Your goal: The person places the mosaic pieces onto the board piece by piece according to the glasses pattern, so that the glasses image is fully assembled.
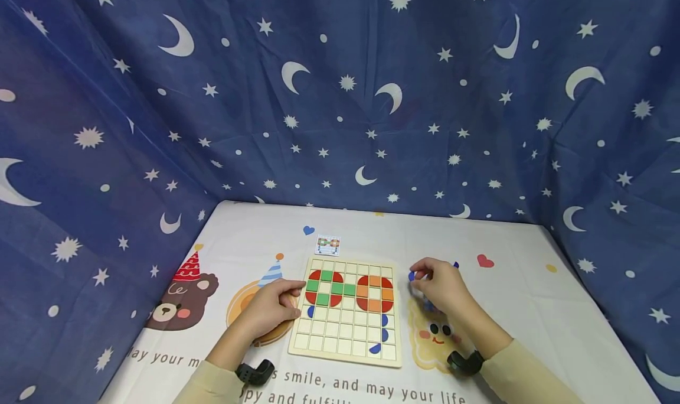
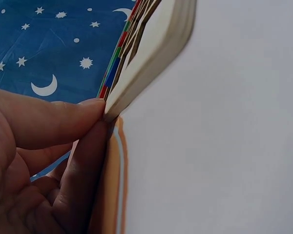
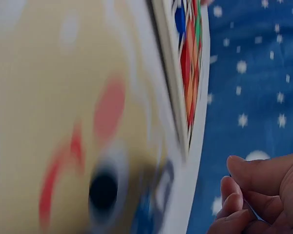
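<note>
A cream square-grid board [image 1: 334,346] lies on the table with red, green and orange pieces across its upper rows. One blue half-round piece [image 1: 310,312] sits near its left edge, and several more, such as the blue piece [image 1: 385,335], lie at its lower right. My left hand [image 1: 268,309] touches the board's left edge with index finger and thumb, seen close at the rim [image 2: 146,73] in the left wrist view. Right of the board, my right hand [image 1: 443,286] pinches a small blue piece [image 1: 411,276] above the table; in the right wrist view the fingers [image 3: 256,175] mostly hide it.
A small pattern card [image 1: 327,245] lies just behind the board. More blue pieces [image 1: 428,304] are on the table under my right hand, partly hidden. The white tablecloth [image 1: 510,309] carries printed cartoons and text. A blue star-and-moon curtain [image 1: 340,97] stands behind and at both sides.
</note>
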`<state>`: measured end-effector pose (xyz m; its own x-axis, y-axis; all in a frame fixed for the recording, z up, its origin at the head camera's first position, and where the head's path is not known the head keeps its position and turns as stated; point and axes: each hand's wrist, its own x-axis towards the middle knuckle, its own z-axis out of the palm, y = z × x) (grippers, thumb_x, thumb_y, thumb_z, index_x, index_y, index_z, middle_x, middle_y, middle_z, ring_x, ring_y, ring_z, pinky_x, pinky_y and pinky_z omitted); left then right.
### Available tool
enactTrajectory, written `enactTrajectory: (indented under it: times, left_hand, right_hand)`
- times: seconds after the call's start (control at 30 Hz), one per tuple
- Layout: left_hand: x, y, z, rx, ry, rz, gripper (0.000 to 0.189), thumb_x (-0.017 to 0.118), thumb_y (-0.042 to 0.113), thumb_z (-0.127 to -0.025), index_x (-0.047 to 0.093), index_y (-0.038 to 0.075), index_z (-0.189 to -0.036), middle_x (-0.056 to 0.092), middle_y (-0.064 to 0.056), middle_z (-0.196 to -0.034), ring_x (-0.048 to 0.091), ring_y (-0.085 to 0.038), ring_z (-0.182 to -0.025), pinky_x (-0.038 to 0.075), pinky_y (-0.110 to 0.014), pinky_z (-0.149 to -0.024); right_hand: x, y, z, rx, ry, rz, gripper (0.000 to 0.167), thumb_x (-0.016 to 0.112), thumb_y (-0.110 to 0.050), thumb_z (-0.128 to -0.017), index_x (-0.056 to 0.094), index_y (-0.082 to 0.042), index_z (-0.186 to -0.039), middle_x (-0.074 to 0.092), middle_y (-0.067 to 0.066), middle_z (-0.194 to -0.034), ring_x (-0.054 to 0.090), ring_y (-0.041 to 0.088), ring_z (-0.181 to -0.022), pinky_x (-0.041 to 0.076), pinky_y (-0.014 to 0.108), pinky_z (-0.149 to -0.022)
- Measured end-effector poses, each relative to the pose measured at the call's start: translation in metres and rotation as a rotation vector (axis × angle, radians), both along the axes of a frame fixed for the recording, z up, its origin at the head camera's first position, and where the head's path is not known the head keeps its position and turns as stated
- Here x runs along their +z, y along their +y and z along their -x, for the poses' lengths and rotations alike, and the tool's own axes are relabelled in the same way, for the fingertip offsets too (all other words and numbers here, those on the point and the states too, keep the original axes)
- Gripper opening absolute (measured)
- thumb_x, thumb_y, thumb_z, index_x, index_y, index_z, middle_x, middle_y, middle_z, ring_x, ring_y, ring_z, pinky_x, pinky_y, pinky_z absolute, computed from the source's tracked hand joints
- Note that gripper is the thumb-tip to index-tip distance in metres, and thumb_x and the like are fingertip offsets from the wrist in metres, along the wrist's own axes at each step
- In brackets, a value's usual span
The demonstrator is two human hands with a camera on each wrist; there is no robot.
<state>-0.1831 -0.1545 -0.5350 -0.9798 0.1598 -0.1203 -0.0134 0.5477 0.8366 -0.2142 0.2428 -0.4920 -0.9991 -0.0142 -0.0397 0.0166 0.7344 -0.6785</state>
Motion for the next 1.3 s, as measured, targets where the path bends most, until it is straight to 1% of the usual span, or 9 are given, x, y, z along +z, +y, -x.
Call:
enactTrajectory:
  times: [0.13, 0.23, 0.37, 0.5, 0.6, 0.8, 0.9, 1.13, 1.3]
  left_hand:
    - [0.000, 0.001, 0.000, -0.001, -0.002, -0.001, 0.059, 0.088, 0.003, -0.083, 0.073, 0.017, -0.138, 0.067, 0.004, -0.109, 0.059, -0.013, -0.080, 0.047, -0.025, -0.070]
    - [0.001, 0.001, 0.000, -0.002, -0.001, 0.000, 0.059, 0.087, 0.002, -0.083, 0.073, 0.016, -0.138, 0.068, 0.004, -0.108, 0.059, -0.012, -0.080, 0.047, -0.025, -0.070]
    - [0.003, 0.001, -0.001, -0.005, -0.003, -0.001, 0.059, 0.087, 0.002, -0.083, 0.073, 0.016, -0.138, 0.068, 0.003, -0.109, 0.059, -0.012, -0.079, 0.047, -0.025, -0.069]
    - [0.004, 0.001, -0.001, -0.006, -0.007, -0.005, 0.059, 0.087, 0.002, -0.083, 0.073, 0.016, -0.139, 0.068, 0.002, -0.110, 0.060, -0.013, -0.080, 0.047, -0.025, -0.069]
    - [0.004, 0.002, -0.001, -0.005, -0.007, -0.010, 0.060, 0.087, 0.002, -0.083, 0.073, 0.016, -0.139, 0.068, 0.002, -0.111, 0.060, -0.013, -0.080, 0.047, -0.025, -0.070]
    - [0.005, 0.002, -0.002, -0.002, -0.010, -0.008, 0.060, 0.087, 0.003, -0.083, 0.073, 0.017, -0.139, 0.069, 0.002, -0.111, 0.061, -0.013, -0.081, 0.048, -0.025, -0.071]
    - [0.005, 0.001, -0.001, 0.003, -0.010, 0.005, 0.059, 0.087, 0.004, -0.083, 0.073, 0.017, -0.139, 0.068, 0.003, -0.110, 0.060, -0.013, -0.081, 0.047, -0.025, -0.070]
    - [0.003, 0.000, 0.001, 0.003, 0.001, 0.029, 0.058, 0.088, 0.005, -0.081, 0.074, 0.017, -0.137, 0.069, 0.004, -0.108, 0.059, -0.012, -0.081, 0.046, -0.025, -0.071]
    - [0.001, 0.000, 0.001, 0.004, 0.000, 0.032, 0.059, 0.089, 0.006, -0.081, 0.075, 0.018, -0.137, 0.070, 0.005, -0.109, 0.059, -0.013, -0.083, 0.046, -0.026, -0.074]
  right_hand:
    - [0.002, -0.031, -0.012, 0.029, -0.030, 0.059, 0.023, 0.084, -0.004, -0.088, 0.077, -0.012, -0.108, 0.069, 0.000, -0.090, 0.057, 0.018, -0.074, 0.047, 0.025, -0.055]
    - [0.002, -0.053, -0.021, 0.065, -0.035, 0.111, 0.022, 0.084, -0.002, -0.088, 0.077, -0.015, -0.105, 0.068, -0.002, -0.088, 0.056, 0.016, -0.073, 0.046, 0.025, -0.055]
    - [0.000, -0.079, -0.033, 0.146, -0.024, 0.169, 0.023, 0.083, 0.002, -0.088, 0.077, -0.015, -0.102, 0.067, -0.003, -0.087, 0.055, 0.015, -0.072, 0.044, 0.024, -0.056]
    - [-0.001, -0.097, -0.041, 0.231, -0.008, 0.203, 0.022, 0.082, 0.003, -0.088, 0.077, -0.012, -0.102, 0.067, -0.003, -0.088, 0.055, 0.014, -0.072, 0.045, 0.023, -0.058]
    - [-0.002, -0.109, -0.044, 0.257, -0.007, 0.212, 0.021, 0.083, 0.002, -0.088, 0.077, -0.013, -0.102, 0.067, -0.003, -0.087, 0.054, 0.013, -0.073, 0.045, 0.022, -0.059]
    - [-0.003, -0.132, -0.051, 0.285, -0.030, 0.244, 0.021, 0.083, -0.001, -0.089, 0.078, -0.014, -0.105, 0.068, -0.005, -0.088, 0.053, 0.010, -0.067, 0.044, 0.021, -0.054]
    - [-0.004, -0.144, -0.054, 0.311, -0.021, 0.252, 0.020, 0.083, -0.001, -0.087, 0.079, -0.015, -0.102, 0.069, -0.006, -0.086, 0.054, 0.009, -0.067, 0.044, 0.022, -0.057]
    - [-0.018, -0.172, -0.057, 0.350, -0.030, 0.241, 0.020, 0.086, -0.001, -0.085, 0.078, -0.015, -0.097, 0.067, -0.009, -0.080, 0.055, 0.004, -0.067, 0.047, 0.021, -0.061]
    - [-0.026, -0.185, -0.056, 0.349, -0.019, 0.204, 0.018, 0.086, -0.003, -0.084, 0.077, -0.015, -0.094, 0.064, -0.011, -0.076, 0.056, 0.001, -0.068, 0.048, 0.020, -0.063]
